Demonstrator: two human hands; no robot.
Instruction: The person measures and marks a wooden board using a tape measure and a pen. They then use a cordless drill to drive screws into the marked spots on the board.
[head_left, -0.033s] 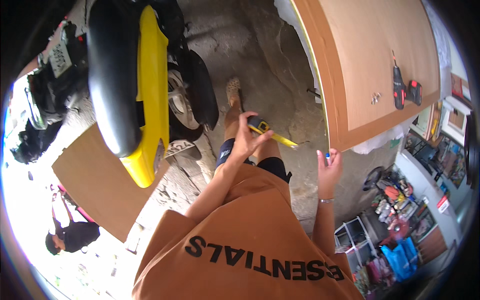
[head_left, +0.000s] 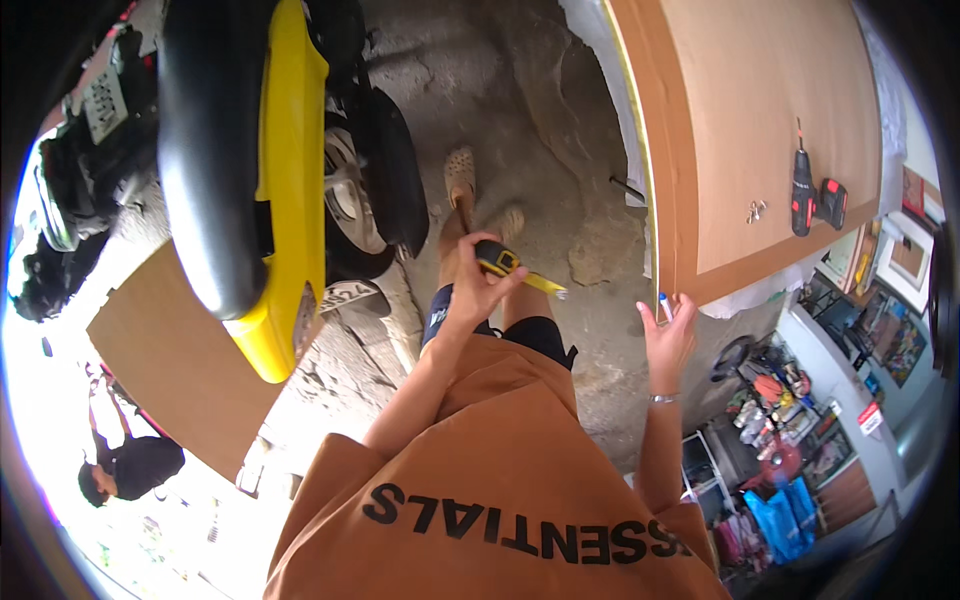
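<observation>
My left hand (head_left: 474, 287), in front of my shorts, is closed around a black-and-yellow tape measure (head_left: 497, 258). A short length of its yellow blade (head_left: 544, 285) sticks out to the right, its tip free in the air. Over to the right, my right hand (head_left: 672, 338) pinches a slim white pen with a blue end (head_left: 665, 305), probably a marker. That hand is close to the near corner of a large light-brown wooden panel (head_left: 675, 200) with a darker border. Whether the fingers touch the panel cannot be made out.
On the panel lie a black-and-red cordless drill (head_left: 803, 192) and several small screws (head_left: 756, 211). A yellow-and-black motorbike (head_left: 292, 150) stands at left, beside a brown board (head_left: 180, 350). Another person (head_left: 145, 465) is at far left. Shelves with clutter and blue bags (head_left: 782, 520) stand right.
The view has shifted a little. My left hand with the tape measure sits slightly further left, and my right hand is turned so more of the pen shows. My second shoe has come into sight.
</observation>
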